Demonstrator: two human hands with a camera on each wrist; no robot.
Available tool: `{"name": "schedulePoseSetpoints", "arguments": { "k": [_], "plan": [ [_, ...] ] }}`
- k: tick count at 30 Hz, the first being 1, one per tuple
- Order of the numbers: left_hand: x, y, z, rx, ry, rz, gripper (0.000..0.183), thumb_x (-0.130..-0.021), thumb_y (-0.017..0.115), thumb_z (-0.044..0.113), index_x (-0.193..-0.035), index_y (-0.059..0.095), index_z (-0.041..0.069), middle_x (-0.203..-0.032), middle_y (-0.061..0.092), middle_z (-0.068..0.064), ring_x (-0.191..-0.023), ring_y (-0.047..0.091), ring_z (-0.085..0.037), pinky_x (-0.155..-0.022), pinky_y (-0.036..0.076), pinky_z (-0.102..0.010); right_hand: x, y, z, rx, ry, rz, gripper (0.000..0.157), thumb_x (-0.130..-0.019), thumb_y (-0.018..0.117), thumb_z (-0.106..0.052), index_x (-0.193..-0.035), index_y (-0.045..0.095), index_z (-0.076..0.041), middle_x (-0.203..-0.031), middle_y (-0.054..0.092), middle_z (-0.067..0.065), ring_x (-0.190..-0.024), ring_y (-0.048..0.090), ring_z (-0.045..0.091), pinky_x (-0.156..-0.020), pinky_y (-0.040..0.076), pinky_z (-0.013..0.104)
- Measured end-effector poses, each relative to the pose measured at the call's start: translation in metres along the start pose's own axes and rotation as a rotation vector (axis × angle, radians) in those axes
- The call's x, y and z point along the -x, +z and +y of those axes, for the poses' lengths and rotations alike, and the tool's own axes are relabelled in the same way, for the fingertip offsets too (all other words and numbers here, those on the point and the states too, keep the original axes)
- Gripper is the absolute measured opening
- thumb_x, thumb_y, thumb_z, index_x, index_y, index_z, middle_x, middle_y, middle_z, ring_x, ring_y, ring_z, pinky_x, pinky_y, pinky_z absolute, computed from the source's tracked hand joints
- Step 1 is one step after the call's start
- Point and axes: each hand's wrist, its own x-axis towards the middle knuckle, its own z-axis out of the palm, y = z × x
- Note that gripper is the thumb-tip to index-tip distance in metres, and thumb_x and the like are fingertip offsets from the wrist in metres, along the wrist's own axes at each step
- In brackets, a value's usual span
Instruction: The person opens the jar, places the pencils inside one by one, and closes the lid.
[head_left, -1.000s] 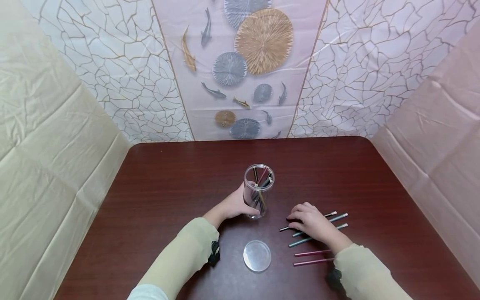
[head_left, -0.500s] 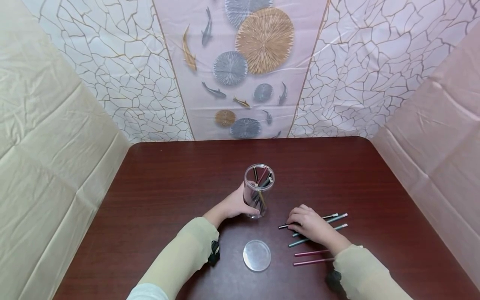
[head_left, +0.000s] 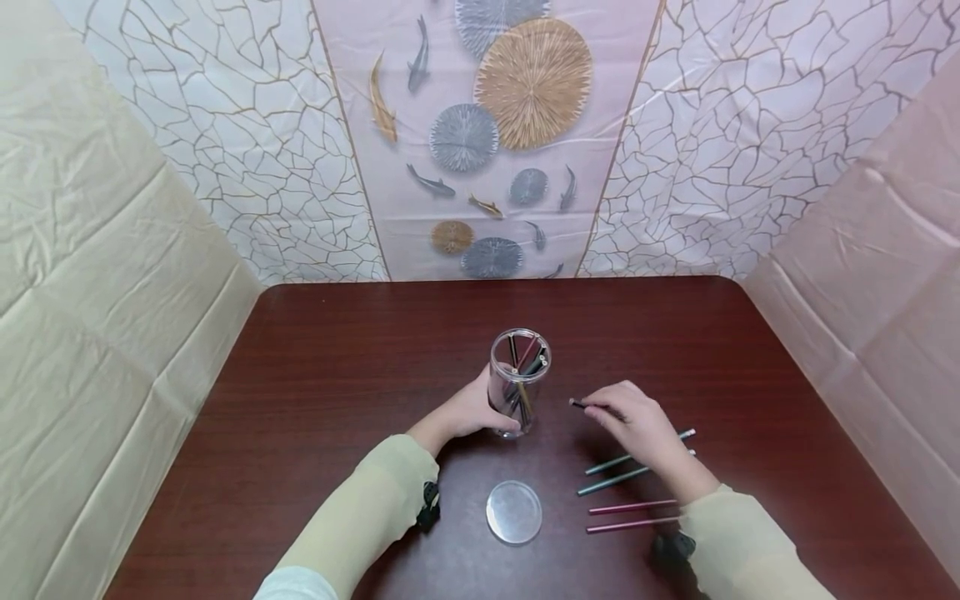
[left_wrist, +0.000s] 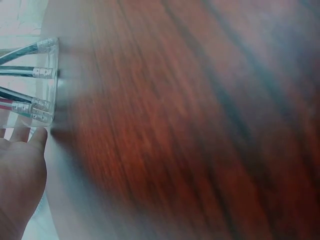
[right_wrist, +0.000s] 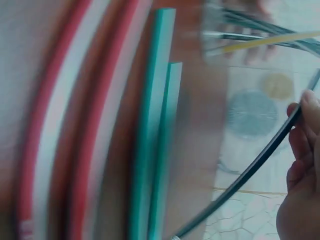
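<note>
My left hand [head_left: 472, 406] grips a clear cylindrical pencil holder [head_left: 537, 377] from its left side, fingers behind it and thumb in front. Several pencils lean inside; in the left wrist view their eraser ends [left_wrist: 43, 73] rest at the holder's base. To the right of the holder, my right hand [head_left: 636, 423] pinches a black pencil [right_wrist: 250, 167] between thumb and fingers, raised off the table. The pencil's tip end points towards the holder, and its other end slants back behind the hand. Below that hand lie two green pencils [head_left: 613, 481], partly covered by it.
Two red pencils [head_left: 632, 526] lie nearer the front, their right ends hidden by the right sleeve. A round clear disc [head_left: 514, 512], like a lid, lies in front of the holder. Fabric walls [head_left: 112, 333] surround the dark wooden table [head_left: 360, 350].
My right hand has picked the black pencil up from beside the green ones, lifting it up and slightly away from the table. My left hand and the holder have stayed in place.
</note>
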Motion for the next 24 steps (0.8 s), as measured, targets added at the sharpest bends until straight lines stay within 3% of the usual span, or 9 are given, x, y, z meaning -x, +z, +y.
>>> {"name": "schedulePoseSetpoints", "arguments": {
  "k": [6,10,13,19,24],
  "plan": [
    [-0.001,0.001,-0.001,-0.009,0.005,0.005,0.086,-0.064,0.083,0.009,-0.133,0.032,0.012,-0.127,0.050,-0.002,-0.115,0.047,-0.011,-0.100,0.032,-0.030,-0.020,-0.020,-0.022,-0.146,0.371,0.251,0.015,-0.079,0.072,0.001,-0.092,0.070,-0.005,-0.085,0.067,0.001,-0.073,0.053,-0.002,-0.063,0.040,0.012],
    [-0.001,0.001,-0.001,-0.016,0.000,0.003,0.087,-0.064,0.083,0.010,-0.134,0.032,0.012,-0.129,0.049,-0.003,-0.116,0.046,-0.011,-0.101,0.032,-0.031,-0.033,-0.032,-0.029,-0.310,0.529,0.372,0.012,-0.084,0.068,-0.001,-0.096,0.067,0.001,-0.083,0.067,-0.013,-0.075,0.055,-0.004,-0.067,0.041,0.012],
    [-0.001,0.000,-0.002,-0.019,0.001,0.003,0.087,-0.063,0.083,0.010,-0.134,0.032,0.011,-0.129,0.049,-0.003,-0.116,0.047,-0.012,-0.101,0.032,-0.032,-0.042,-0.038,-0.033,-0.450,0.558,0.445,0.011,-0.086,0.064,0.000,-0.096,0.063,0.005,-0.081,0.066,-0.019,-0.078,0.060,0.000,-0.069,0.043,0.013],
    [-0.002,0.000,-0.003,0.000,0.002,0.001,0.088,-0.064,0.083,0.008,-0.135,0.031,0.012,-0.128,0.050,-0.003,-0.117,0.046,-0.012,-0.101,0.032,-0.031,-0.059,-0.048,-0.040,-0.656,0.553,0.620,0.004,-0.086,0.065,-0.002,-0.088,0.066,-0.006,-0.079,0.070,-0.004,-0.077,0.063,0.008,-0.068,0.043,0.017],
    [-0.001,0.000,-0.003,0.033,0.003,-0.007,0.094,-0.064,0.082,0.008,-0.140,0.027,0.012,-0.130,0.051,-0.007,-0.119,0.046,-0.014,-0.102,0.031,-0.034,-0.073,-0.054,-0.049,-0.918,0.458,0.764,0.006,-0.085,0.064,0.003,-0.087,0.064,-0.002,-0.078,0.068,0.006,-0.074,0.062,0.015,-0.065,0.045,0.019]
  ]
}}
